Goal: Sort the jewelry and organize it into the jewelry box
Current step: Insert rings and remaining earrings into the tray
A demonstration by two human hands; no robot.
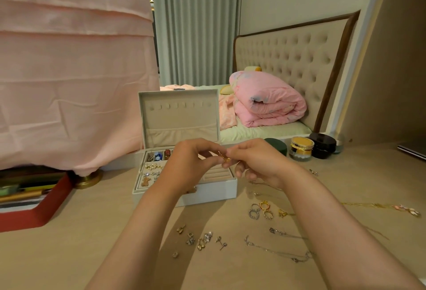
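Grip: the left hand (187,163) and right hand (258,163) each pinch one small gold piece of jewelry (225,158) between fingertips, above the open jewelry box (207,194). The box stands on the table (69,255) with its lid (179,117) upright. Its left compartments hold small pieces. Loose rings (260,209), stud earrings (198,238) and silver chains (279,251) lie on the table, nearer the person than the box.
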